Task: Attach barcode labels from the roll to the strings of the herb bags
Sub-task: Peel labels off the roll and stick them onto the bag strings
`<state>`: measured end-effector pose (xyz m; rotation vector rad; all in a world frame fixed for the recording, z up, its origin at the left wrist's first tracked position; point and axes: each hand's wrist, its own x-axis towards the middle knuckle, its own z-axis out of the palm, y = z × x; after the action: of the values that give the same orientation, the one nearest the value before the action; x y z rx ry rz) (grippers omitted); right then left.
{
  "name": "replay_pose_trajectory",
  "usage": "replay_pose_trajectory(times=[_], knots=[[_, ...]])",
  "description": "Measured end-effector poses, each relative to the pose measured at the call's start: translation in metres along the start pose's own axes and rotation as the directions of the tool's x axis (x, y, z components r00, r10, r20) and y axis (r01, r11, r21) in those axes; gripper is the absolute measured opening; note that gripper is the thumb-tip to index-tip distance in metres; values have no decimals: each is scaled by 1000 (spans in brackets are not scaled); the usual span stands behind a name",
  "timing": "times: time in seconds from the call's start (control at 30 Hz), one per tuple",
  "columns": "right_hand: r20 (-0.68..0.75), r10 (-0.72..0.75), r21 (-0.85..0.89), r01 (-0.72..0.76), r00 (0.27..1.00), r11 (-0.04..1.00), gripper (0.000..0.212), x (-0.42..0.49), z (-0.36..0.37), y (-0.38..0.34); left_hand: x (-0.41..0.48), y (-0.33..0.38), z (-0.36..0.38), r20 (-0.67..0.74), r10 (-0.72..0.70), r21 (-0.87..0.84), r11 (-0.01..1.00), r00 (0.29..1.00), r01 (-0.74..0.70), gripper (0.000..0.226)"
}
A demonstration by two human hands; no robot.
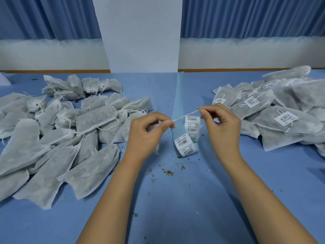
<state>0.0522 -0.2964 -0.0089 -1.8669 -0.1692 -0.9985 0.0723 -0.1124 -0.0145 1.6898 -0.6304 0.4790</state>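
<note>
light: even, soft | shadows: faint | focus: sharp | edges: bowed (wide-angle) | glare: none seen

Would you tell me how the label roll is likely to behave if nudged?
The label roll seems to rest on its curved side, so it would probably roll. Its blue backing strip trails off loose behind it, so it may unwind. Being small paper, it is likely light.

White labels are printed with black barcodes; grey-white bags are spread on a blue cloth.
</note>
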Motion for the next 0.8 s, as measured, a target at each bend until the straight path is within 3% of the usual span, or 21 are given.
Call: replay_pose_trajectory(times=[0.1, 0.23, 0.3, 0.4, 0.5, 0.6, 0.7, 0.8], knots=[[-22, 81, 5, -81, 996, 997, 10, -4, 4, 1, -2, 6, 4, -21, -37, -233, 972, 999, 31, 17], [197, -20, -174, 55, 980, 983, 7, -11, 15, 0, 1, 5, 4, -90, -113, -317, 945, 990, 79, 20], [163, -99, -181, 128, 982, 975, 7, -11, 15, -1, 3, 0, -1, -85, -159, -212, 967, 984, 138, 18], [-15, -93, -89, 91, 996, 992, 10, -7, 7, -3, 3, -3, -5, 22, -191, 39, 981, 981, 190, 15], [-115, -4, 18, 6, 993, 1000, 11, -2, -1, -1, 1, -1, -4, 100, -199, 37, 980, 975, 196, 14], [-126, 85, 66, -77, 988, 995, 11, -1, -1, 2, -1, 4, -1, 152, -142, -28, 989, 978, 148, 17], [-50, 136, 25, -135, 990, 991, 15, -1, 3, 5, -2, 9, 4, 74, -78, -121, 989, 994, 87, 20], [169, -38, -95, 54, 985, 994, 11, -6, 10, 2, 0, 9, 4, -40, -101, -207, 974, 994, 90, 20]])
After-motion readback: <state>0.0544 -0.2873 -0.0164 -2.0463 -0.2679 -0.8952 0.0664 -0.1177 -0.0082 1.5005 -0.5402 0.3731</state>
